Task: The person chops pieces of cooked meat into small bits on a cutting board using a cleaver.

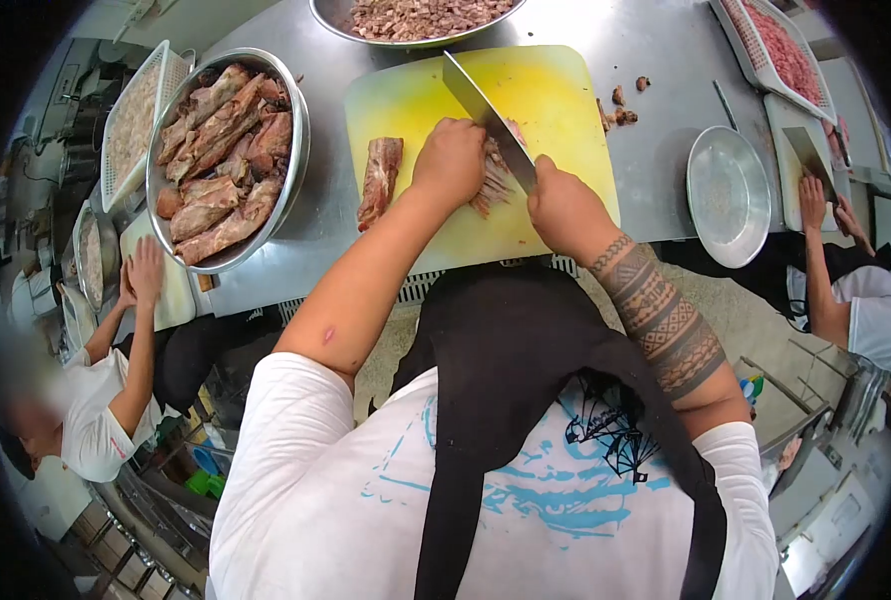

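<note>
My right hand (563, 207) is closed round the handle of a cleaver (488, 118), whose broad blade points up and to the left over the yellow cutting board (556, 80). Beside the blade, my left hand (453, 160) presses with curled fingers on sliced meat (493, 178); the fingertips are partly hidden. Thin strips lie between that hand and the blade. A whole long piece of meat (379, 183) rests on the board to the left of my left forearm.
A steel bowl (299, 150) of browned meat pieces stands left. Behind the board is a bowl (421, 42) of chopped meat. An oval metal dish (729, 197) sits right, near meat scraps (621, 115). Co-workers' hands (146, 270) are at left and, beside another knife (808, 155), at right.
</note>
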Motion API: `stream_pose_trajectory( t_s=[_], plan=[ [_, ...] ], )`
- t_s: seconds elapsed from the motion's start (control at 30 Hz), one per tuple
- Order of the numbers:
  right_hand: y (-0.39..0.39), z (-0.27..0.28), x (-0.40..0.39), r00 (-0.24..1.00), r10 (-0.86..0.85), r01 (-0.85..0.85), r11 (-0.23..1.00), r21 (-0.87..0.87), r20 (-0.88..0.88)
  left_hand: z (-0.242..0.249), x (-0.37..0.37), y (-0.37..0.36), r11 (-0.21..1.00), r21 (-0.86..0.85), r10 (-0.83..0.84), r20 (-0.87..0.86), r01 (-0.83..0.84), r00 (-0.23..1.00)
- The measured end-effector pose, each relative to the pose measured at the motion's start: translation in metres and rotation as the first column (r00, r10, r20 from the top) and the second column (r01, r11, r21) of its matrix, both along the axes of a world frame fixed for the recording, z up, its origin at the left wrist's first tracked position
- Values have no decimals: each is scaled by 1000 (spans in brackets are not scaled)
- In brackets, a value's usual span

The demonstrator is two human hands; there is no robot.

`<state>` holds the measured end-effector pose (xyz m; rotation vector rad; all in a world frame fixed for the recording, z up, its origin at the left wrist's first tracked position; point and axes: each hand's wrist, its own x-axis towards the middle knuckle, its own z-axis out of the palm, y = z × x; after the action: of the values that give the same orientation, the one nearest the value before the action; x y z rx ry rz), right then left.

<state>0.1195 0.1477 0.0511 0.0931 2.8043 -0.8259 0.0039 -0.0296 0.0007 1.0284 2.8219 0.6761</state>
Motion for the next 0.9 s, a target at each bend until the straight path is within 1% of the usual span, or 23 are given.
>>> stream_pose_trajectory(
  t_s=[0.07, 0.1, 0.17, 0.2, 0.27, 0.3, 0.37, 0.4, 0.47, 0.5, 0.53, 0.6, 0.63, 0.67, 0.73, 0.77, 0.8, 0.83, 0.87, 0.9],
  plan=[
    [7, 17, 17, 1000, -24, 23, 999, -34, -15, -5, 2, -14, 976, 209, 63, -10, -60, 998],
    [11, 26, 26, 1000, -16, 16, 999, -34, -16, -5, 6, -24, 976, 209, 71, -11, -67, 997],
    [21, 41, 43, 992, -125, 125, 992, 11, -35, -7, 22, -39, 930, 300, 242, -67, -211, 968],
    [28, 40, 44, 992, -119, 120, 993, 13, -36, -10, 31, -40, 928, 302, 247, -67, -216, 967],
    [38, 39, 44, 994, -113, 112, 983, 145, -1, -19, 44, -34, 931, 296, 245, -75, -213, 967],
    [38, 36, 42, 994, -111, 111, 983, 147, -6, -27, 45, -23, 930, 299, 247, -79, -213, 966],
    [32, 24, 36, 999, -32, 35, 976, 214, -18, -40, 50, 4, 933, 162, 338, -97, -321, 936],
    [25, 18, 34, 999, -28, 32, 977, 213, -23, -38, 48, 15, 932, 163, 343, -102, -324, 934],
    [4, 13, 36, 997, 80, -77, 978, 196, -7, -31, 47, 33, 912, 77, 408, -53, -403, 912],
    [-7, 17, 37, 995, 75, -85, 981, 172, 67, -35, 44, 35, 907, 82, 418, -50, -414, 907],
    [-5, 18, 37, 995, 78, -89, 982, 169, 68, -39, 45, 33, 906, 80, 421, -51, -417, 906],
    [5, 19, 36, 997, 56, -65, 987, 148, 61, -42, 42, 25, 926, 134, 351, 33, -352, 936],
    [14, 28, 36, 998, 28, -34, 992, 123, 49, -36, 40, 18, 923, 216, 300, 113, -318, 947],
    [22, 31, 38, 998, 27, -33, 992, 122, 52, -29, 37, 8, 924, 214, 299, 116, -318, 947],
    [42, 33, 43, 997, -53, 45, 991, 123, 64, -11, 28, -16, 931, 361, 32, 80, -59, 996],
    [52, 30, 47, 997, -57, 50, 990, 134, 48, -5, 18, -30, 974, 216, -65, -52, 74, 997],
    [60, 24, 51, 997, -58, 51, 990, 135, 48, 3, 8, -39, 973, 217, -65, -52, 75, 997],
    [65, 18, 54, 995, -75, 65, 990, 129, 73, 11, -2, -45, 951, 42, -297, -137, 305, 945],
    [68, 13, 55, 991, -91, 79, 989, 123, 94, 19, -13, -47, 853, -149, -520, -179, 500, 835],
    [67, 13, 55, 991, -91, 80, 990, 121, 95, 22, -22, -45, 782, -179, -622, -156, 597, 768]
  ],
)
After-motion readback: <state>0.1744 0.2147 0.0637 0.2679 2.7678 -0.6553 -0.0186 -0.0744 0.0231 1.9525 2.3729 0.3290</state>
